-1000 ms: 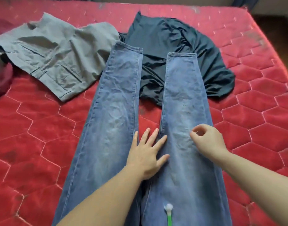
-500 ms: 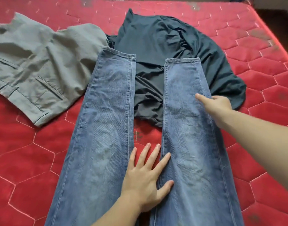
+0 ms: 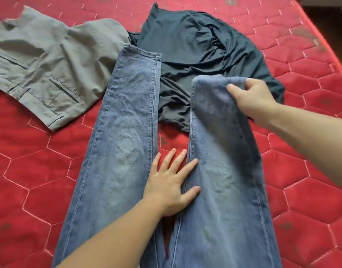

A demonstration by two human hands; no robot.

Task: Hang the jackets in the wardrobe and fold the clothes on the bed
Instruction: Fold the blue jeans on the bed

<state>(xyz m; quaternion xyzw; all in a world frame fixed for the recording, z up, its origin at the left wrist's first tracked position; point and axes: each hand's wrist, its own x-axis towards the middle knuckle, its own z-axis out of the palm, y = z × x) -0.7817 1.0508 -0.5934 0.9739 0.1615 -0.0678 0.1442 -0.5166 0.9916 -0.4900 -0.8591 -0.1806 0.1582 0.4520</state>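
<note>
Blue jeans [image 3: 125, 136] lie spread on the red quilted bed [image 3: 30, 171], legs pointing away from me. My left hand [image 3: 170, 182] presses flat with spread fingers between the two legs, its thumb on the right leg. My right hand [image 3: 253, 97] grips the hem end of the right leg and holds it lifted off the dark green shirt [image 3: 195, 47], which lies crumpled under both leg ends. Grey trousers [image 3: 42, 64] lie at the upper left.
The bed's right edge [image 3: 321, 29] runs diagonally at the upper right, with dark floor beyond it. Bare red mattress shows to the left and right of the jeans.
My right hand moved up the right jean leg to its hem, gripped it and lifted it. My left hand stayed pressed between the legs.
</note>
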